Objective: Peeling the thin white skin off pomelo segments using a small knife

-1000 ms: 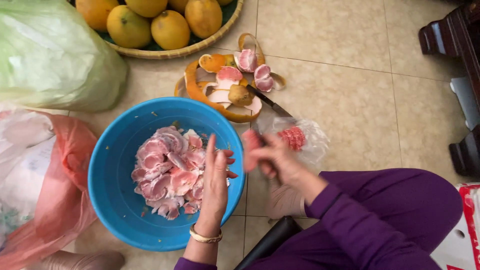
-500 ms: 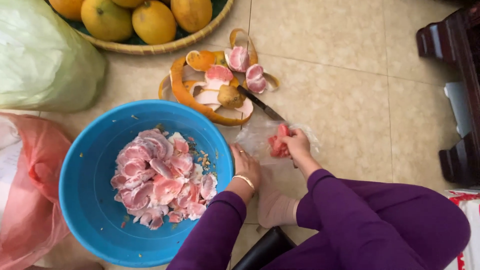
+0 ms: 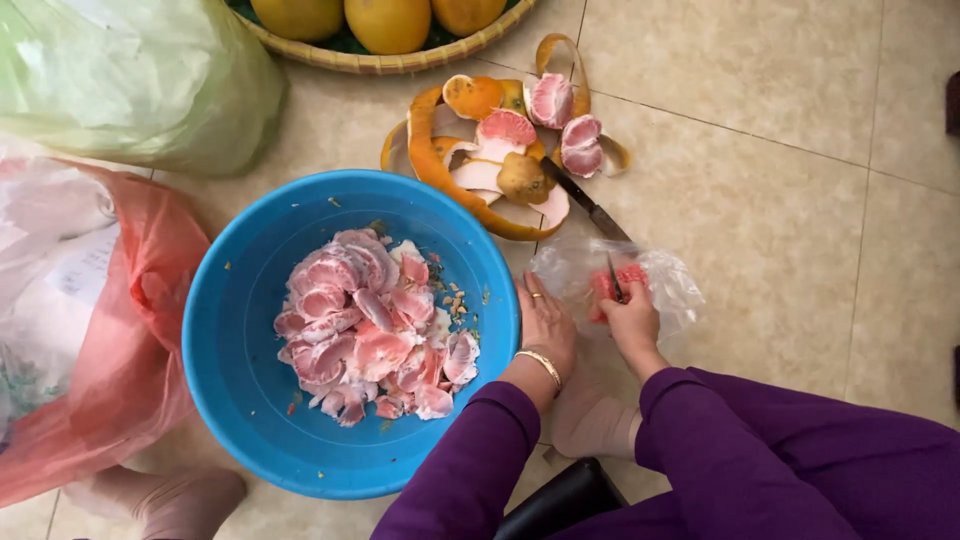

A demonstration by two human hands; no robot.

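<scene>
A piece of pink fruit (image 3: 625, 283) is pinched in the fingers of the right hand (image 3: 630, 318), held over a clear bag (image 3: 660, 290) that lies on the tiled floor (image 3: 780, 230). A thin dark sliver, possibly a small blade, is seen against the fruit, though the view is too poor to be sure. The left hand (image 3: 545, 325) is laid flat beside the bag, its fingers loose and nothing gripped; a ring and a gold bangle are worn on it. Just to its left a blue bowl (image 3: 240, 380) is set, filled with peeled pink segments (image 3: 370, 335). Beyond the bag a knife (image 3: 590, 207) is laid beside a heap of orange peel (image 3: 450, 170) and cut pieces. A basket (image 3: 380, 62) of whole fruits is placed further off, with a green bag (image 3: 130, 80) and a red bag (image 3: 130, 330) at the left.
</scene>
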